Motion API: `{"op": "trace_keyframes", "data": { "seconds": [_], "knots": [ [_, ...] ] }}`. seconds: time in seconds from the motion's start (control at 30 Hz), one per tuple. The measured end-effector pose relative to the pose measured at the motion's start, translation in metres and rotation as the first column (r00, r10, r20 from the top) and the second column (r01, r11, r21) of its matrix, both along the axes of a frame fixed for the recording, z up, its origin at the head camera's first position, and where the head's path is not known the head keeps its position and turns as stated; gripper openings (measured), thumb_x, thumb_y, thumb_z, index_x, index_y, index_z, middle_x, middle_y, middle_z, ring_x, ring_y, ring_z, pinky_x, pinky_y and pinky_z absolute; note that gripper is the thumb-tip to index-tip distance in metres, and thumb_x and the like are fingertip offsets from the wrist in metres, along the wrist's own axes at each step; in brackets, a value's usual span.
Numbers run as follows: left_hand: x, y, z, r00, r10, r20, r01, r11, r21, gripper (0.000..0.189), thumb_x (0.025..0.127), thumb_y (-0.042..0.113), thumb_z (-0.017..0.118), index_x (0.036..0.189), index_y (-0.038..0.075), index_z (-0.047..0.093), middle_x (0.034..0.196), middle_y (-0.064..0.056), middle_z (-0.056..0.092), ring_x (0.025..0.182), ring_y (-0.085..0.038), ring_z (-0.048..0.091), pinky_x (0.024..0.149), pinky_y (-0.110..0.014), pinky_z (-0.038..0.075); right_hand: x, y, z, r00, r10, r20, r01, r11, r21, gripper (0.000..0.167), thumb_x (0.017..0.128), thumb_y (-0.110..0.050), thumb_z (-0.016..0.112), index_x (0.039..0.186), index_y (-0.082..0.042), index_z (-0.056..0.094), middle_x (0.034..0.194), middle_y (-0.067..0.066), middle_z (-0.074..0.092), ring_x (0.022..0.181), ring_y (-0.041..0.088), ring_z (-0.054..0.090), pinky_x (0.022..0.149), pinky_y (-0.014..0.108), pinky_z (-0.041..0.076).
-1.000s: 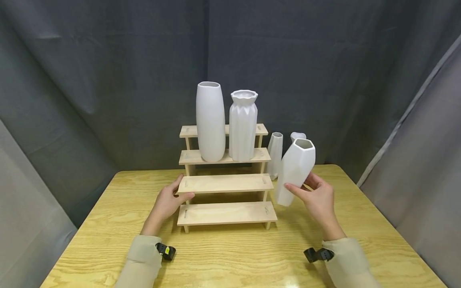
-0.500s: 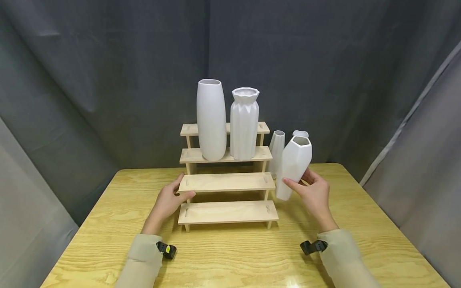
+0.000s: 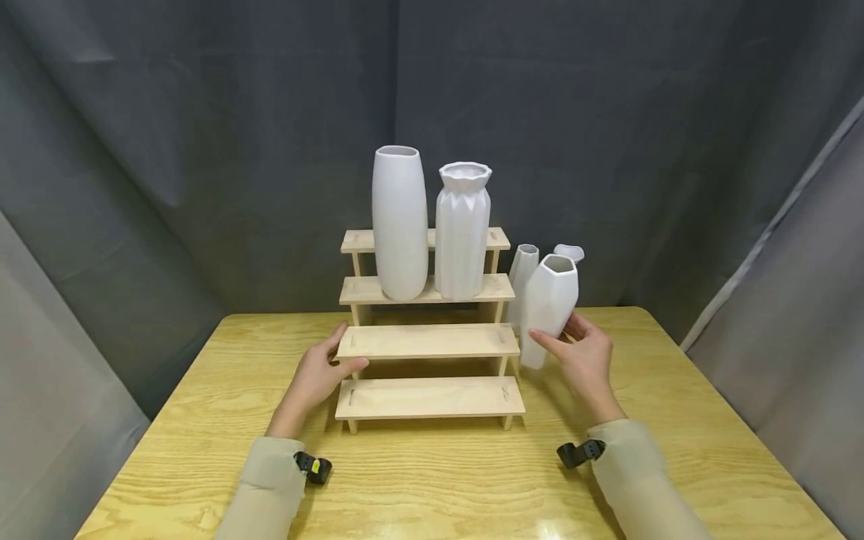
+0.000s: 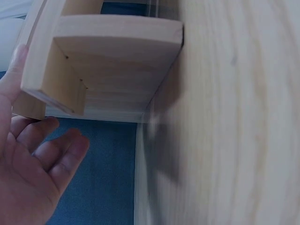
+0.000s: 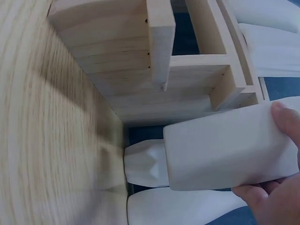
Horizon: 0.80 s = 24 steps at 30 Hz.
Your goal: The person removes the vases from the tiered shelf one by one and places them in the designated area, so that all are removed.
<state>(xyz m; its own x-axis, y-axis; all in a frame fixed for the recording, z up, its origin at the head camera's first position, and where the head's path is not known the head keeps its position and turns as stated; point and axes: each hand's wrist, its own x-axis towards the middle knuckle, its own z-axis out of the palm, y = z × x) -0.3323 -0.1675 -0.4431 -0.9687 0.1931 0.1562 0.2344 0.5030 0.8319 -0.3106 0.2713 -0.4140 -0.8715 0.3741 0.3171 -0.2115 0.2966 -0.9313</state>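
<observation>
Holding the faceted vase (image 3: 550, 300), the right grip (image 3: 586, 362) spans it.

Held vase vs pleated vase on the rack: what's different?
Support: the right hand grips the held vase off the table; the pleated vase stands on the second shelf from the top.
Pose: the held vase leans; the pleated vase is upright.
Shape: the held vase has flat facets and a plain angular rim; the pleated vase has vertical ribs and a flared zigzag rim.
Shared: both are white and open-topped.
</observation>
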Motion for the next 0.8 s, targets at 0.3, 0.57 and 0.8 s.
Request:
{"op": "trace_keyframes", "data": {
  "seconds": [0.3, 0.57, 0.8],
  "knots": [
    [0.0, 0.0, 0.0, 1.0, -0.003, -0.014, 0.003, 1.0, -0.009, 0.093, 0.083, 0.057, 0.072, 0.158, 0.026, 0.025, 0.159, -0.005, 0.028, 0.138, -0.037, 0.038, 0.103, -0.05, 0.044, -0.014, -0.003, -0.009, 1.0, 0.019, 0.022, -0.018, 0.998, -0.061, 0.073, 0.07, -0.027, 0.092, 0.132, -0.001, 0.062, 0.122, 0.016, 0.066, 0.111, 0.025, 0.063, 0.087, 0.024, 0.053],
    [0.001, 0.0, -0.001, 1.0, -0.002, 0.0, 0.002, 1.0, -0.002, 0.092, 0.085, 0.055, 0.072, 0.158, 0.026, 0.024, 0.159, -0.006, 0.027, 0.138, -0.039, 0.037, 0.103, -0.052, 0.043, -0.025, -0.003, -0.016, 0.999, 0.007, 0.04, -0.006, 1.0, -0.006, 0.074, 0.071, -0.031, 0.092, 0.132, -0.001, 0.062, 0.121, 0.016, 0.066, 0.109, 0.026, 0.063, 0.087, 0.028, 0.054],
    [0.001, 0.001, 0.001, 1.0, 0.005, -0.003, -0.005, 1.0, -0.005, 0.088, 0.087, 0.049, 0.073, 0.158, 0.027, 0.025, 0.159, -0.008, 0.026, 0.137, -0.04, 0.038, 0.103, -0.052, 0.043, -0.034, -0.003, -0.024, 0.998, 0.008, 0.056, -0.006, 0.999, -0.032, 0.077, 0.07, -0.029, 0.092, 0.133, 0.001, 0.06, 0.123, 0.017, 0.065, 0.111, 0.026, 0.063, 0.091, 0.033, 0.053]
  ]
}}
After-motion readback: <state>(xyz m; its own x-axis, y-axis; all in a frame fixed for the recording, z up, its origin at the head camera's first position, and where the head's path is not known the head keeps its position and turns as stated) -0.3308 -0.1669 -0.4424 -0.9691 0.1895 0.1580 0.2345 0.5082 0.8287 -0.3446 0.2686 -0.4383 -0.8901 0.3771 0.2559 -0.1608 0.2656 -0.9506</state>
